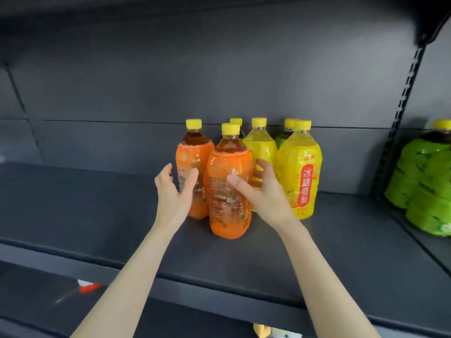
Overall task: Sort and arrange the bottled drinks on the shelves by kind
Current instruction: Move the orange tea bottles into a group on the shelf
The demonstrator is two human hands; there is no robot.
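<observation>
Nearest, the front edge of the dark grey shelf (pixel 97 203) is crossed by two bare forearms reaching inward. The left hand (pixel 174 189) is held released, fingers spread and straight, with a dark gap noted between them and the rear orange bottle (pixel 192 154); its thumb lies across that bottle's front, but contact cannot be confirmed. The right hand (pixel 258 191) is curved round the front orange bottle (pixel 219 203), thumb laid on the label face and fingers wrapped to its right side, between it and the bottles behind. This bottle is found upright near the middle of the shelf, ahead of the group, with the rear orange bottle just behind and to its left. To the right, a front yellow bottle (pixel 300 174) is set upright, label facing out, and a rear yellow bottle (pixel 260 147) is placed behind the right hand. Behind these, a green-labelled bottle (pixel 281 140) is partly hidden. All caps are yellow. Beyond a slotted upright (pixel 402 106), green bottles (pixel 424 181) are recorded in the neighbouring bay.
</observation>
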